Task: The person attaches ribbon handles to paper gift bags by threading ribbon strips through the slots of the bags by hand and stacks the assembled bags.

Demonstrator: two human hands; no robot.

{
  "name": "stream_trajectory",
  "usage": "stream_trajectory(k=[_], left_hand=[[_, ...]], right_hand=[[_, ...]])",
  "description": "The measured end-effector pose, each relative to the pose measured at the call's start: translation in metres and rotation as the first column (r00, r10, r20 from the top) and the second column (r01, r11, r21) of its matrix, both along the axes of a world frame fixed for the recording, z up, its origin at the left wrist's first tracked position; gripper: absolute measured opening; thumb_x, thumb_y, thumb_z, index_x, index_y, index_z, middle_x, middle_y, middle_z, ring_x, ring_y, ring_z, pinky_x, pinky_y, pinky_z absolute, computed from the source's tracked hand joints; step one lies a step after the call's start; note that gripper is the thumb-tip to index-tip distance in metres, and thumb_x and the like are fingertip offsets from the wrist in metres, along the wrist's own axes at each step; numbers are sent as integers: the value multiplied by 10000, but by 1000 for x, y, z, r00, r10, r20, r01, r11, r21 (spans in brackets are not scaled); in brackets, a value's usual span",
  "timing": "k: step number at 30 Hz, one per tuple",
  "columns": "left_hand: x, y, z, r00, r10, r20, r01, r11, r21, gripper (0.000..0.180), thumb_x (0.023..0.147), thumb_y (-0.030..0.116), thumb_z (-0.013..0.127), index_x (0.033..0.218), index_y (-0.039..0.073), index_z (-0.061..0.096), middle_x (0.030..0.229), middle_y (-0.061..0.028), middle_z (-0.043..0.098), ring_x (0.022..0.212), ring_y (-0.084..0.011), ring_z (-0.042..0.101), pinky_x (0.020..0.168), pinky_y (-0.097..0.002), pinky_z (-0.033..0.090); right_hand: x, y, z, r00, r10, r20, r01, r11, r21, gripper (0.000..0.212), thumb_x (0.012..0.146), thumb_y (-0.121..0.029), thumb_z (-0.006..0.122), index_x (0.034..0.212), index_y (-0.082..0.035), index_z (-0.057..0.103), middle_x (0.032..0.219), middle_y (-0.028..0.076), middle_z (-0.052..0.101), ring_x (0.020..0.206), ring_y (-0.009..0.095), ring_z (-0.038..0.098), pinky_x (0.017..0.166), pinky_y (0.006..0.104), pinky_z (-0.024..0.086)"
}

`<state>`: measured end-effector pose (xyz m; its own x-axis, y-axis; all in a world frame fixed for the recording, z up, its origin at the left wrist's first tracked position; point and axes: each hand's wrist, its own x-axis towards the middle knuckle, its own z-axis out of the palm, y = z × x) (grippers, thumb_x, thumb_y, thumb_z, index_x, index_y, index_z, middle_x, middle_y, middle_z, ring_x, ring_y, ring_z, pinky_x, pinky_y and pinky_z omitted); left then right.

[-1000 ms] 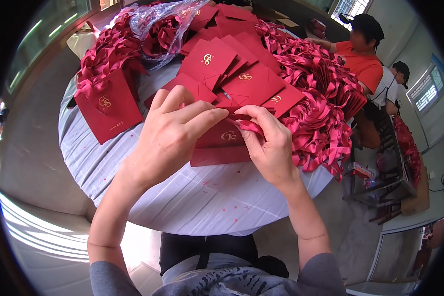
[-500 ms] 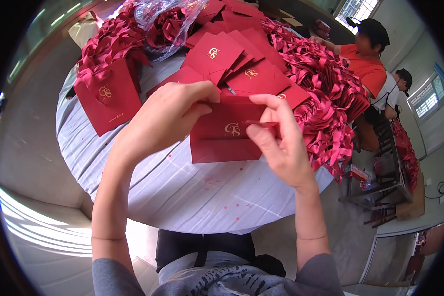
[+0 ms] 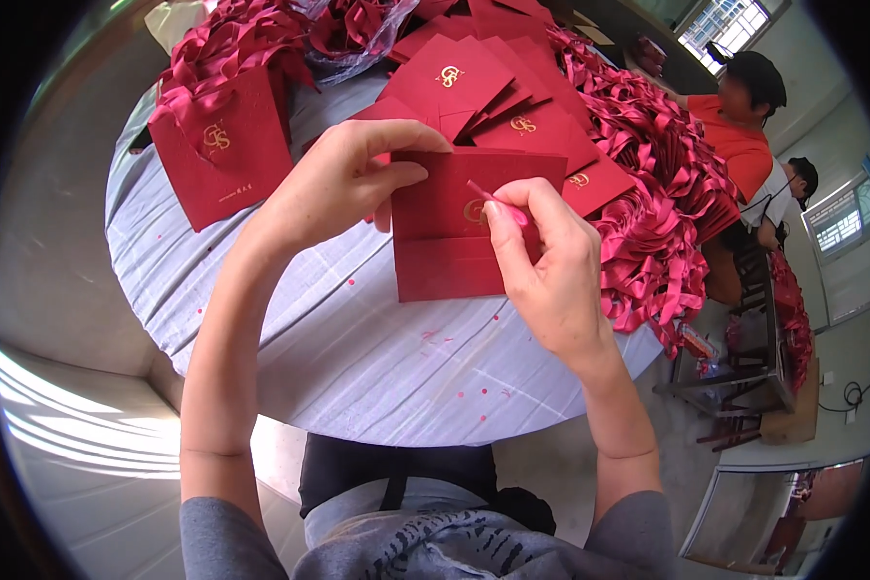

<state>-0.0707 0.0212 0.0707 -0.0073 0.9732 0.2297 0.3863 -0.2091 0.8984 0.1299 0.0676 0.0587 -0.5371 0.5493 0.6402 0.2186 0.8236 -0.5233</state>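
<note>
A red paper gift bag [image 3: 443, 263] with a gold emblem stands in front of me on the table. My left hand [image 3: 353, 174] is closed at its upper left edge, thumb in front and some fingers behind the paper. In front of the emblem, my right hand [image 3: 551, 256] pinches a red ribbon [image 3: 518, 214] between thumb and fingers. The ribbon's narrow end [image 3: 478, 189] points up and to the left. Just behind the bag lies a fanned pile of flat red bags [image 3: 451, 82].
A cloth-covered round table [image 3: 358, 387] carries a finished-looking red bag [image 3: 227, 159] with ribbon handles at left. Many ribbon-handled bags [image 3: 638, 174] are heaped at right, beside clear plastic [image 3: 358, 63] farther back. Another person [image 3: 739, 126] in orange works beyond the table.
My right hand has moved from the bag's upper right side to in front of its emblem, the ribbon pinched in it. The view has shifted slightly; my left hand stays at the bag's edge.
</note>
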Motion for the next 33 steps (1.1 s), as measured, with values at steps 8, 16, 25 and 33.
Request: stream_trajectory(k=[8,16,25,33], left_hand=[[-6,9,-18,993,-79,86,79,997,7,270,860,-61,524,1121,-27,581,829,-33,607,542,-59,510,480,-214,441],[-6,11,-20,985,-117,130,123,991,-42,201,873,-36,540,1073,-40,552,822,-29,594,546,-56,535,480,-206,432],[-6,11,-21,977,-150,151,155,988,-21,164,885,-34,536,1047,-35,558,839,-29,589,572,-55,533,484,-201,439],[7,5,-17,981,-79,179,76,997,20,131,853,-13,592,979,-47,586,770,-36,603,583,-44,522,467,-216,426]], right_hand=[[-19,8,-13,996,-85,-9,86,989,123,90,879,-69,615,856,2,564,639,61,532,523,98,479,462,257,379],[-16,9,-18,987,-135,93,127,989,80,96,847,-73,615,811,-16,547,686,126,584,545,290,580,475,366,438],[-19,8,-21,997,-69,-24,71,994,88,90,847,-30,625,795,8,562,617,66,505,481,102,435,424,263,333],[-17,4,-18,996,-87,-13,87,988,128,91,834,-22,614,772,-4,550,628,87,511,457,159,461,420,296,350]])
